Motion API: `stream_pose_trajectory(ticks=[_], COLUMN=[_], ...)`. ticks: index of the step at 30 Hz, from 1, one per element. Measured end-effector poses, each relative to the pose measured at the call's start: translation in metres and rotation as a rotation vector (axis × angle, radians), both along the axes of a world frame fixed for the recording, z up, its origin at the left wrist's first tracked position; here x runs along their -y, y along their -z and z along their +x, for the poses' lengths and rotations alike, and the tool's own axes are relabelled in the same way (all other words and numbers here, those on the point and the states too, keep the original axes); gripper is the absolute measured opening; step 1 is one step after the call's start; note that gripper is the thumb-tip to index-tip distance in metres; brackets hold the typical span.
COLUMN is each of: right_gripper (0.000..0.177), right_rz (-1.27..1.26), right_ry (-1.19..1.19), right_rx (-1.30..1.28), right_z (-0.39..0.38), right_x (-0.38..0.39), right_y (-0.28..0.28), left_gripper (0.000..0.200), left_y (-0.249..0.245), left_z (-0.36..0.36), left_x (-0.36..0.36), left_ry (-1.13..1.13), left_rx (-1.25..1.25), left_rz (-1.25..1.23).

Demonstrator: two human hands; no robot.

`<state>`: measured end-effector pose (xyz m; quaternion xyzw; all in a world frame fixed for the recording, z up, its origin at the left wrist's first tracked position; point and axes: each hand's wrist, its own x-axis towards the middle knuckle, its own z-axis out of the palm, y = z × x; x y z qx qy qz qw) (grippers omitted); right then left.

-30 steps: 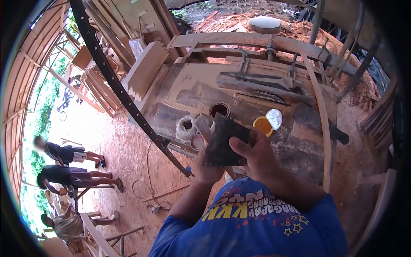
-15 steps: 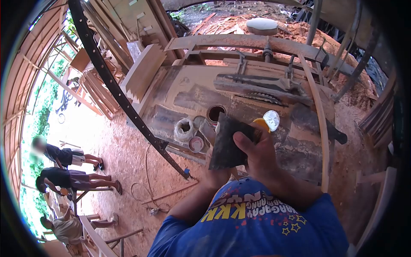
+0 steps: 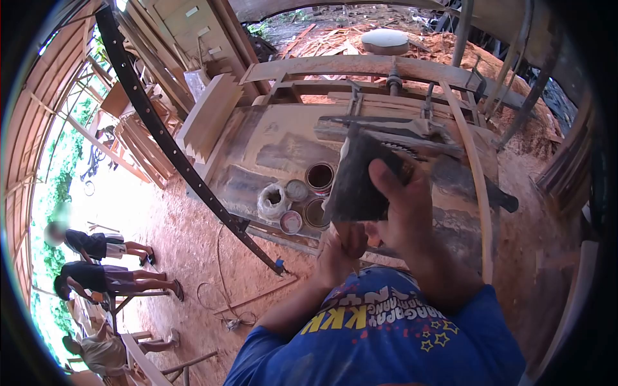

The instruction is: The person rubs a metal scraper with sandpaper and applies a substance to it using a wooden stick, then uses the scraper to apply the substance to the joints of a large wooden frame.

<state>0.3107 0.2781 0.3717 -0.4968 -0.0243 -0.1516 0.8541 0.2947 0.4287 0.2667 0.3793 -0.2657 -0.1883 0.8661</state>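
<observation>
In the middle of the frame we hold a flat, squarish dark sheet (image 3: 357, 183) in our right hand (image 3: 409, 202); the thumb (image 3: 385, 178) lies across the face turned to us, and the other fingers go behind it, mostly hidden, so the grip is closed on its right side. The dark sheet lies up and to the left of that hand, tilted, its longer edge running from the upper middle of the frame down and slightly left. Our left hand (image 3: 335, 260) is just below the lower edge, its fingers curled; we cannot tell whether they close on that edge or on something behind it. Of the two, the right hand is clearly nearer, touching the sheet. Left of it, on the bench (image 3: 296, 120), we see an open can (image 3: 320, 177) with dark contents, a white-wrapped jar (image 3: 270, 209) and a pink-topped tin (image 3: 291, 222); a toothed blade (image 3: 403, 152) shows past its upper right
</observation>
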Motion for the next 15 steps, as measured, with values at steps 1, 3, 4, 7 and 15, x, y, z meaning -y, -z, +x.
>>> stream_pose_trajectory(ticks=[1,3,4,7,15], right_gripper=[0.031,0.028,0.027,0.031,0.042], right_rz=[0.201,0.393,0.380,0.422,0.403], right_ry=[-0.072,-0.120,-0.110,-0.148,-0.232], right_rx=[-0.024,-0.010,0.037,0.004,-0.252], right_z=[0.003,0.009,0.011,0.015,-0.011], right_x=[0.004,0.014,0.019,0.027,-0.013], right_y=[-0.005,-0.015,-0.019,-0.005,0.033], left_gripper=[0.065,0.060,0.059,0.061,0.055], left_y=[-0.009,-0.027,-0.034,-0.049,-0.056], left_z=[0.001,0.001,0.004,0.016,0.023], left_x=[0.000,0.003,0.003,0.001,-0.003], left_ry=[0.000,0.020,0.030,-0.136,-0.639], left_rx=[0.014,-0.131,-0.199,-0.188,-0.022], left_rz=[0.066,0.063,0.064,-0.064,0.301])
